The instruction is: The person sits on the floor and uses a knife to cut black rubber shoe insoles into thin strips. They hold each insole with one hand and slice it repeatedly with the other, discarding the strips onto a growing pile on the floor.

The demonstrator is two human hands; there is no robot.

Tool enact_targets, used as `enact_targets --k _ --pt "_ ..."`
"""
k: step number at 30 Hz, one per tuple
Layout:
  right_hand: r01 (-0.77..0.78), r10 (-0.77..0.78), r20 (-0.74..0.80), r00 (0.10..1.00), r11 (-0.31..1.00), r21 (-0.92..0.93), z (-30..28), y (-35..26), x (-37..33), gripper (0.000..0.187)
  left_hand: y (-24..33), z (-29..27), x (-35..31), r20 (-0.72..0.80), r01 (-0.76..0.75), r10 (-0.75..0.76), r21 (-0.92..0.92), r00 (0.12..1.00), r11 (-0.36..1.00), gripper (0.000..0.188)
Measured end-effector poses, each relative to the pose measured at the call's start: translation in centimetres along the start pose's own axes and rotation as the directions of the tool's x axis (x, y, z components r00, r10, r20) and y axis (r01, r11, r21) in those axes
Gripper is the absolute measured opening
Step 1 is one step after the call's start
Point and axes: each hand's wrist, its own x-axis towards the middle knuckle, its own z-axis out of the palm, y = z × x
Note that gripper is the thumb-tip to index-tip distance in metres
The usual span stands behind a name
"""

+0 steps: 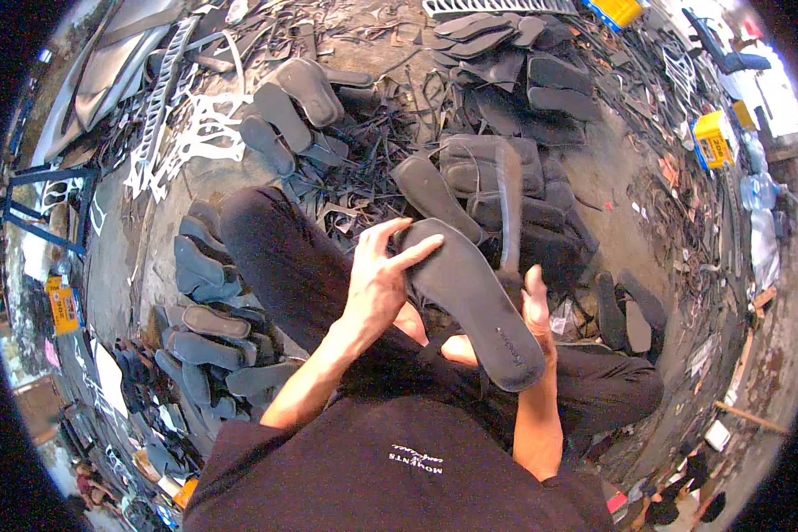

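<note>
A dark grey shoe sole (pixel 474 293) slants across my lap, its wide end up and left, its heel end down and right. My left hand (pixel 383 279) is closed on the wide end, thumb side lying over its top face. Past the sole's right edge my right hand (pixel 538 310) shows its raised thumb; its other fingers are mostly hidden behind the sole. From beside that thumb a long, narrow blade (pixel 509 199) points away from me, blurred, and looks like a knife in my right hand. Another dark sole (pixel 436 197) lies just beyond.
Stacks of soles (pixel 496 168) lie ahead, with more piles (pixel 301 102) at far left and along my left side (pixel 208 341). Black trimmings (pixel 363 151) and white cut-out scraps (pixel 208 129) litter the floor. Yellow boxes (pixel 714 140) and a plastic bottle (pixel 759 191) stand right.
</note>
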Motion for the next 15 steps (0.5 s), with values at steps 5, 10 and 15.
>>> enact_targets --k 5,10,15 --pt "0.356 -0.313 -0.406 0.859 0.934 0.034 -4.9 -0.2 -2.7 0.051 0.9 4.0 5.0 0.085 0.207 -0.192 -0.536 0.978 0.818 0.082" --pt "0.442 -0.753 0.642 0.145 0.63 0.638 -12.3 -2.9 -4.2 0.049 -0.7 14.4 9.4 0.483 0.6 -0.693 -0.795 0.535 -0.091 0.052" --pt "0.597 -0.664 0.134 0.736 0.729 0.334 -12.6 -0.1 -2.0 0.05 -1.2 24.5 12.2 0.094 0.91 -0.995 -0.414 0.025 -0.016 0.125"
